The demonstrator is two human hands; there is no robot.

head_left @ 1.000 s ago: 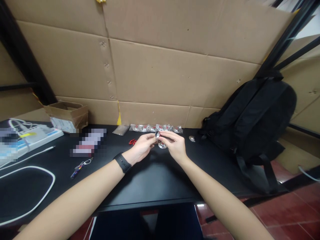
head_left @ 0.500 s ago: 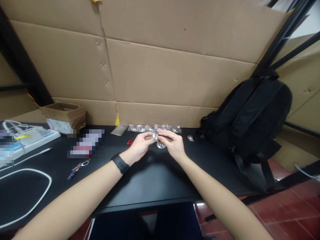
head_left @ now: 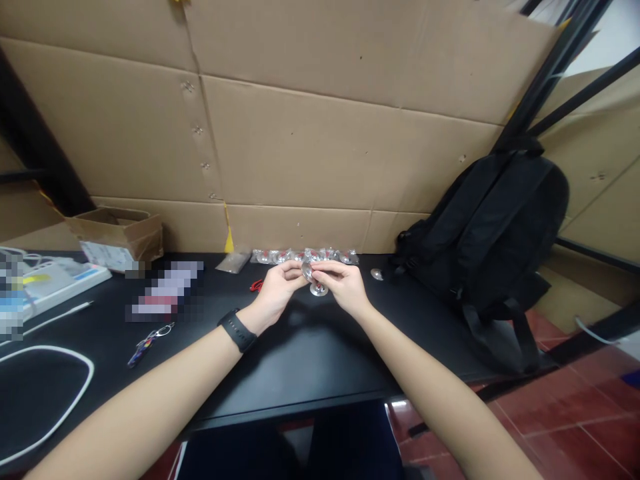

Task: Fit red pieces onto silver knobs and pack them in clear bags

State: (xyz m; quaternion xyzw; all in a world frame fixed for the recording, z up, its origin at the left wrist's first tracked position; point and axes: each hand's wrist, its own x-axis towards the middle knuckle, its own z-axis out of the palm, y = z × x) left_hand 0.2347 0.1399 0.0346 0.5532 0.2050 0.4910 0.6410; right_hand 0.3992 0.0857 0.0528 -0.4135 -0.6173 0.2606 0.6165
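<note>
Between my two hands, over the black table [head_left: 300, 373], is a small silvery metal disc [head_left: 307, 271]. My left hand [head_left: 276, 291], with a black band at the wrist, pinches it from the left. From the right, my right hand [head_left: 345, 288] grips it with thumb and fingers. Just below the fingertips shows another round silvery piece [head_left: 319, 289] with a red centre; whether it is joined to the disc I cannot tell. Behind my hands lies a row of several wrapped silvery pieces [head_left: 280, 256]. Red cord [head_left: 257, 286] lies beside my left hand.
A black backpack [head_left: 500, 227] stands at the right, with a lone silvery disc [head_left: 377, 274] near it. On the left are an open cardboard box [head_left: 120, 235], a blurred rectangular item [head_left: 167, 290], a keychain [head_left: 147, 345], a power strip [head_left: 65, 288] and a white cable [head_left: 90, 373].
The disc between my fingers has turned to show more of its flat face. My hands have barely moved, and the whole view has shifted slightly.
</note>
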